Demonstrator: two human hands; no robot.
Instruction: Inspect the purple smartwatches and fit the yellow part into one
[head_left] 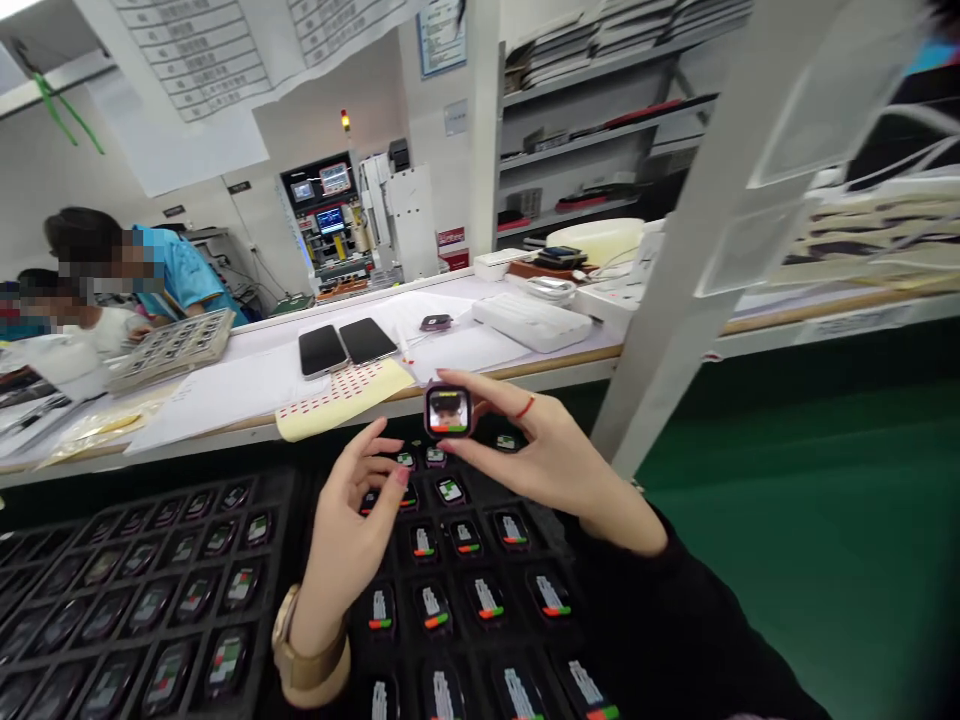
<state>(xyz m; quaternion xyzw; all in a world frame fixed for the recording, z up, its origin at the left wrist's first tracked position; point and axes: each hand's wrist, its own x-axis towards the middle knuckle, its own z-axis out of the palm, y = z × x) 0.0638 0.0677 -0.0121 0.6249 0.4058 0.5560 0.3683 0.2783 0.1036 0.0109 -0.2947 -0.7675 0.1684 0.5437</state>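
My right hand (pixel 540 450) pinches a small square watch body (pixel 448 411) with a lit screen, held up above a black tray (pixel 555 545) of several similar devices with lit screens. My left hand (pixel 360 520), with a watch on its wrist, hovers just below and left of the held device, fingers curled loosely and apart, holding nothing. A second black tray (pixel 142 590) with more devices lies to the left.
Beyond the trays runs a white bench with two dark phones (pixel 345 346), a yellow sheet of red stickers (pixel 345 395), a white keyboard-like box (pixel 532 320) and a small device (pixel 435 322). Two people sit at far left by a grey tray (pixel 172 345). A white post (pixel 675 300) stands right.
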